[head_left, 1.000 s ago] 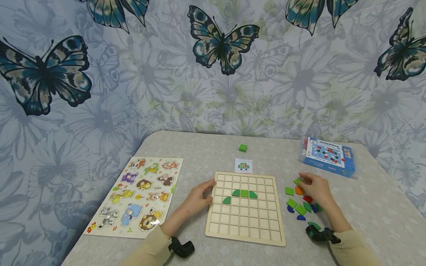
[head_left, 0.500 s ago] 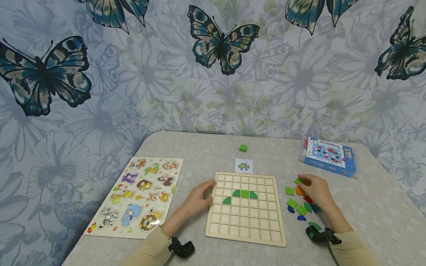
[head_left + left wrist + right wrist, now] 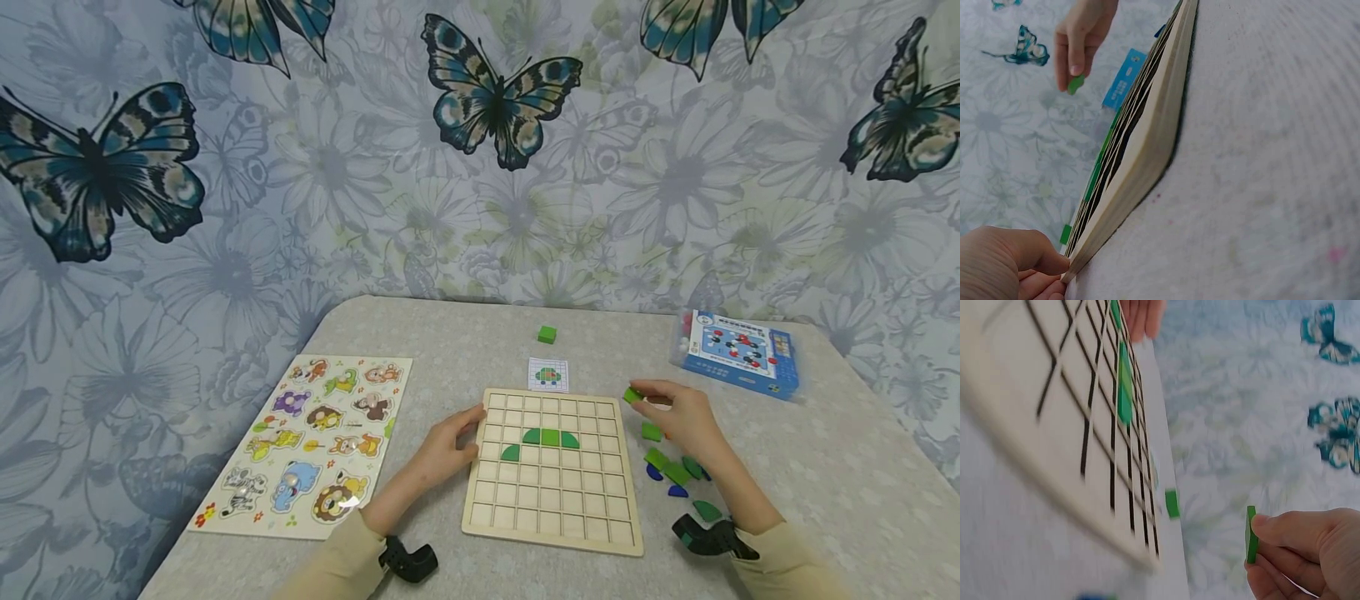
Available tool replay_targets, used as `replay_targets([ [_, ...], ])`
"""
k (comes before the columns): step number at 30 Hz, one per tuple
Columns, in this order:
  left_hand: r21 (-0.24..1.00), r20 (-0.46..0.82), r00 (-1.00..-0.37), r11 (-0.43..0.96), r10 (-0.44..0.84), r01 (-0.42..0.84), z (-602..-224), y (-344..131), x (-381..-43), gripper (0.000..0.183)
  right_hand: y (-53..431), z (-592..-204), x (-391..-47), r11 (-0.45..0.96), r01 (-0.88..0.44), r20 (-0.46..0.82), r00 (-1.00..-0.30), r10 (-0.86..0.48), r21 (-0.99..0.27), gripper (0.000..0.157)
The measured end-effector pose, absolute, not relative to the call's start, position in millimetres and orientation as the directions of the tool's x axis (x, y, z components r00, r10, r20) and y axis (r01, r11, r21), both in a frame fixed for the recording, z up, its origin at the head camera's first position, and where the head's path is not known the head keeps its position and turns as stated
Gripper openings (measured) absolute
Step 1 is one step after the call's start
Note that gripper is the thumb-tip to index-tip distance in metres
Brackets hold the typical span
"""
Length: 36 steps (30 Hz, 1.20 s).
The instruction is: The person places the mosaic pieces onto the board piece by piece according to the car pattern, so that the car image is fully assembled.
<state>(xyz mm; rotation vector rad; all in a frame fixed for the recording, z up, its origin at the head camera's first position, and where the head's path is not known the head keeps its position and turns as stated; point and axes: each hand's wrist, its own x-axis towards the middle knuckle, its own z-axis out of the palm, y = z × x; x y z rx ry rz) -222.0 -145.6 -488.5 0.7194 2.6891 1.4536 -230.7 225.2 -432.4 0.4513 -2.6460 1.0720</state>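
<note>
A wooden grid board [image 3: 555,517] lies mid-table, carrying a green square [image 3: 551,437] and green quarter-round pieces [image 3: 511,452]. My left hand [image 3: 447,442] holds it at the left edge, thumb and bent fingers at the corner in the left wrist view. With thumb and fingertips my right hand [image 3: 678,417] pinches a green square tile [image 3: 1250,534], raised beside the board's upper right corner. Below that hand lie loose green squares [image 3: 651,432], a green rounded piece [image 3: 707,511] and blue half-rounds [image 3: 678,492]. The hand and forearm hide part of the pile.
A small pattern card [image 3: 548,375] lies just beyond the board, with a green block [image 3: 547,334] behind it. At the left is an animal puzzle board [image 3: 311,467]; a blue box [image 3: 742,354] stands at the back right.
My right hand has lifted the green square tile from the loose pieces and moved left towards the board. The left hand stays at the board's edge.
</note>
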Motion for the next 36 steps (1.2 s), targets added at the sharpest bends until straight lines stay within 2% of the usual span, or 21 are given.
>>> replay_targets([
  [8, 0.79, 0.211, -0.896, 0.471, 0.391, 0.392, -488.8, -145.8, -221.5, 0.063, 168.6, -431.6, -221.2, 0.57, -0.52, 0.388, -0.854, -0.347, -0.636, 0.033],
  [16, 0.787, 0.214, -0.894, 0.473, 0.395, 0.397, -488.0, -145.3, -222.0, 0.062, 128.6, -438.7, -216.9, 0.479, -0.605, 0.379, -0.785, -0.489, -0.636, 0.031],
  [20, 0.789, 0.197, -0.898, 0.48, 0.394, 0.384, -489.2, -146.0, -222.0, 0.063, 117.2, -444.5, -214.7, 0.465, -0.617, 0.369, -0.771, -0.518, -0.635, 0.03],
  [29, 0.78, 0.229, -0.887, 0.469, 0.402, 0.414, -491.7, -146.1, -223.4, 0.063, 109.4, -461.8, -211.7, 0.465, -0.564, 0.295, -0.794, -0.532, -0.682, 0.031],
  [36, 0.782, 0.217, -0.89, 0.474, 0.402, 0.405, -491.0, -146.5, -223.6, 0.063, 108.0, -472.6, -213.5, 0.452, -0.632, 0.351, -0.75, -0.561, -0.629, 0.03],
])
